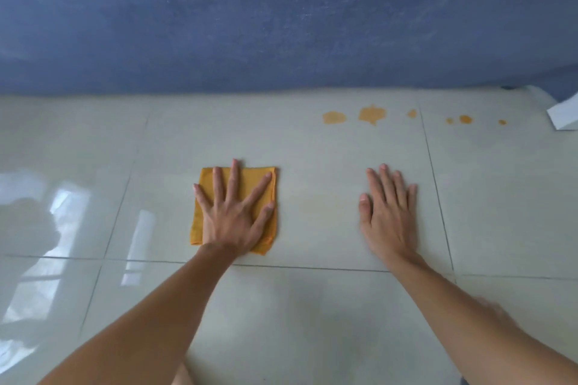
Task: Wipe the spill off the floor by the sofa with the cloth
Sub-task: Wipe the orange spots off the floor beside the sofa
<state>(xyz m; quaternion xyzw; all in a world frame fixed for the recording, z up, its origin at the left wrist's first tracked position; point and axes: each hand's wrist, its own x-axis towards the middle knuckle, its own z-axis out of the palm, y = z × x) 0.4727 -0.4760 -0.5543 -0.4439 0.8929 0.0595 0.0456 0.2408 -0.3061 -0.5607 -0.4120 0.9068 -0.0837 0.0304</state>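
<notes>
Head view: left hand (233, 216) flattens cloth (247, 178).

Count of things on the floor by the sofa

Two hands, the left hand (233, 216) and the right hand (386, 212); one orange cloth (200, 212); seven orange spots of spill (371, 113), three larger and four small; one blue sofa (281, 19); one white object (564, 116) at the right edge.
</notes>
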